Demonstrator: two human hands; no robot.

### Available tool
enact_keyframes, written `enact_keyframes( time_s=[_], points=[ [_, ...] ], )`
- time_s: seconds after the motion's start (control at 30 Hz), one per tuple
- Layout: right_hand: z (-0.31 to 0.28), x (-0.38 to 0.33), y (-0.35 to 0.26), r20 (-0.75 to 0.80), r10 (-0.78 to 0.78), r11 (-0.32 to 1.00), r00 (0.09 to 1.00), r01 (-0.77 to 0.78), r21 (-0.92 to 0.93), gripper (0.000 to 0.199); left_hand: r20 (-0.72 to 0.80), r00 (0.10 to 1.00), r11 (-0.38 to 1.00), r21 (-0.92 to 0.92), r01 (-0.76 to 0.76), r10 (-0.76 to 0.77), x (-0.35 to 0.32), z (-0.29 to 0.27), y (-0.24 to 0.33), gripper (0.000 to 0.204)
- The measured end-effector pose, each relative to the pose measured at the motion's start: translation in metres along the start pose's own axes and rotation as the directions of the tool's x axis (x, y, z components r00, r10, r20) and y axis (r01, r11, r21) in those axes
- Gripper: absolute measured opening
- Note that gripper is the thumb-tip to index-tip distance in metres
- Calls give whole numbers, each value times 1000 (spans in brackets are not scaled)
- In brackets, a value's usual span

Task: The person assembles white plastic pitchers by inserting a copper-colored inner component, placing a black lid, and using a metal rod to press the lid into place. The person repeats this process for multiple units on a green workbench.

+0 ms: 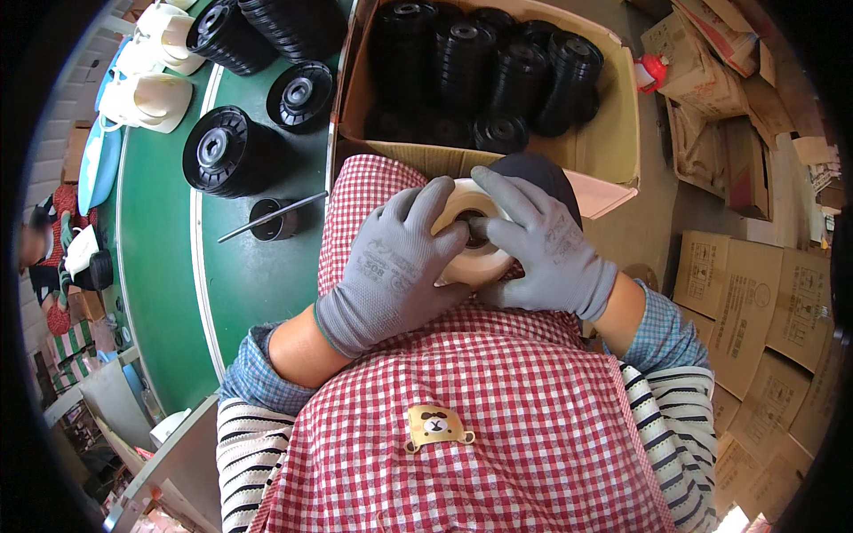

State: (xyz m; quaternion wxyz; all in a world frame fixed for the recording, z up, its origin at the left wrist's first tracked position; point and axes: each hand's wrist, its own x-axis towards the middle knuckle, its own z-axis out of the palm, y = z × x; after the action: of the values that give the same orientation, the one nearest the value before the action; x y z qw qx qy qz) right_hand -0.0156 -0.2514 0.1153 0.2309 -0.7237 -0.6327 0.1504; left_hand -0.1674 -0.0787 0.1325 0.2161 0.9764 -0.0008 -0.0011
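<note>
A cream-white round part [481, 266] with a dark hole at its middle sits over my lap, between my two gloved hands. My left hand [391, 266], in a grey glove, is curled round its left side, with a finger bent in at the centre. On the other side my right hand [549, 247], also gloved in grey, grips the rim, its fingers over the top and the centre. What lies under the part is hidden by the hands. Below them spreads a red-and-white checked apron [498, 382].
To the left, a green table [160, 231] bears stacked black round bases [222, 151], a small black cup [274, 222] with a grey rod across it, and white kettle-like bodies [147, 100]. Ahead, a cardboard box [613, 133] holds several black stacks. Cartons [746, 302] stand right; another person [62, 240] is far left.
</note>
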Motion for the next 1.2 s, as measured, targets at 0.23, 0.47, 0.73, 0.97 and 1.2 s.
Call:
enact_keyframes(
  time_s=[0.23, 0.47, 0.73, 0.97, 1.2],
  points=[
    [3, 7, 5, -9, -6, 1000, 1000, 6, 7, 38, 5, 1000, 998, -60, 3, -3, 7, 4, -6, 48],
    [0, 19, 10, 2, -64, 996, 998, 64, 66, 43, -11, 1000, 997, -74, -25, 24, 6, 7, -18, 45],
    [-25, 63, 37, 316, 118, 903, 941, -234, 359, 69, 63, 977, 870, -447, 210, -204, 34, -25, -40, 59],
    [-9, 82, 3, 433, 326, 940, 840, -242, -240, 52, 303, 899, 936, -56, 348, -316, 54, -3, -30, 50],
    [8, 77, -4, 395, 335, 938, 855, -266, -221, 46, 130, 939, 937, -109, 333, -318, 37, 17, -25, 46]
  ],
)
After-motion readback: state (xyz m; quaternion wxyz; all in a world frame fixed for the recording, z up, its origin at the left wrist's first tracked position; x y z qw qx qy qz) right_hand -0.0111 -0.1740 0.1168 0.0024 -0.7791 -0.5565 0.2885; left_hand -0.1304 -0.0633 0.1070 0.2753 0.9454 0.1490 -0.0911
